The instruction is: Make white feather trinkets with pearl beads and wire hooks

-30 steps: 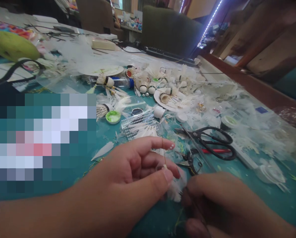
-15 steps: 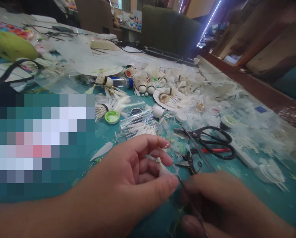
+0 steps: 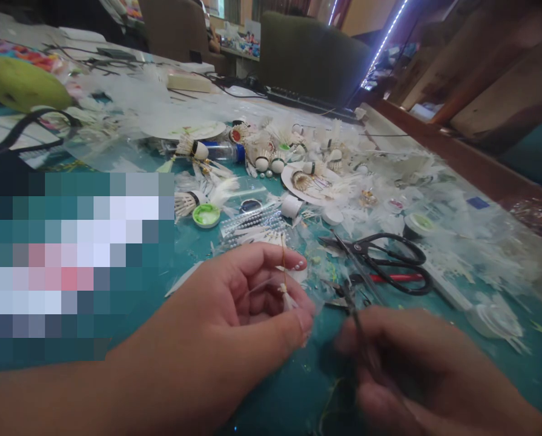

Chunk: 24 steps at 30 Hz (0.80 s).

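Note:
My left hand (image 3: 252, 309) is closed in a pinch, thumb against fingers, on a small white feather piece (image 3: 289, 301). A thin gold wire (image 3: 283, 254) rises from its pale bound end, past the index finger. Tiny pearl beads (image 3: 300, 264) sit on that fingertip. To the right and slightly apart, my right hand (image 3: 411, 363) is closed round slim dark tweezers (image 3: 364, 345), blurred by motion, tips pointing up and away. Beyond them lie black-handled scissors (image 3: 389, 260), small cutters (image 3: 343, 297) and a long thin metal tool (image 3: 356, 263).
Shuttlecocks (image 3: 261, 162) and loose white feathers crowd the teal mat (image 3: 289, 387). Strips of pearl beads (image 3: 252, 221), a green-lined cap (image 3: 206, 215) and a white paper plate (image 3: 293, 181) stand behind my left hand. A green fruit (image 3: 23, 85) lies far left. Part of the left side is pixelated.
My right hand has drawn the tweezers away from the feather piece, to the right. My left hand has shifted slightly left and turned, showing more of the bound end and wire.

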{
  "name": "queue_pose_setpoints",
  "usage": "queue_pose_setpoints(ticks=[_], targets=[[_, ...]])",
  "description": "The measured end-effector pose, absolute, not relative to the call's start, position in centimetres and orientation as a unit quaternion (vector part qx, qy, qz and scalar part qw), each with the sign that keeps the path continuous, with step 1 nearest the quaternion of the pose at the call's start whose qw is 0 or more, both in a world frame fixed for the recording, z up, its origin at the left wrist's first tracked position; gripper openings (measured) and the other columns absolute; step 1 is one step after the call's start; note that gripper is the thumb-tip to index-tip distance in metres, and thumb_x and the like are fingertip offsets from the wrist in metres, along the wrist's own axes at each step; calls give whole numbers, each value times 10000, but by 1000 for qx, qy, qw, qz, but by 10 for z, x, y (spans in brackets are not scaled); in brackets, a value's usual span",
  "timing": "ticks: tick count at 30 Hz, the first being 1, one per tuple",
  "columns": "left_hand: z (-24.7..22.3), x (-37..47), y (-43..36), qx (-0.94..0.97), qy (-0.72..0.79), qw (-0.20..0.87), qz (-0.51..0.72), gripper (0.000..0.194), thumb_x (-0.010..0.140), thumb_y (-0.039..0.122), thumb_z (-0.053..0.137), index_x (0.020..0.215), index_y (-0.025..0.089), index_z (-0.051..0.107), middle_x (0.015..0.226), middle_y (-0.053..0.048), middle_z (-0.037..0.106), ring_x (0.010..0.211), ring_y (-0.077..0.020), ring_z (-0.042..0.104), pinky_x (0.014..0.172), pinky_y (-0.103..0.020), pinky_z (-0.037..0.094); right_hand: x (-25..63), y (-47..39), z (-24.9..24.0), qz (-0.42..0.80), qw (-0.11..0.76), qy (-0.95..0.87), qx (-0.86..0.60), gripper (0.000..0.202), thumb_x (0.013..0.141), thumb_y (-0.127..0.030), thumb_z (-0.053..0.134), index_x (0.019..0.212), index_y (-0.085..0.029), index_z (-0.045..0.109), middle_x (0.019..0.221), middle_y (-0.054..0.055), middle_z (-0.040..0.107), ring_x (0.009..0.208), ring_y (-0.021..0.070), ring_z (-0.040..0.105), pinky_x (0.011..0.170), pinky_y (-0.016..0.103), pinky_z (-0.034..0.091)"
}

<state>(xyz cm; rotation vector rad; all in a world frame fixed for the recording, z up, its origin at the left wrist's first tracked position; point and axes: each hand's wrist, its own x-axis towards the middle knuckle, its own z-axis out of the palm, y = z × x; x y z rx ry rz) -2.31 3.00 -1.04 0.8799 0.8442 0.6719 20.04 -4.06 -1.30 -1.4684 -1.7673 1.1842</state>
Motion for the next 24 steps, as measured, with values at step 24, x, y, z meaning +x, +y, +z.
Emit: queue_pose_setpoints(ticks=[24], targets=[[-15,-17,18,470,370,777,194,362,817,279,790,1157,230,676,848,-3,669,691,-119,593,626,-225,500,187,-34,-7,429,425,-564,-563,310,776,-191,883,1027,-293,731,729,-35,737,569,119,666,556,193,598]])
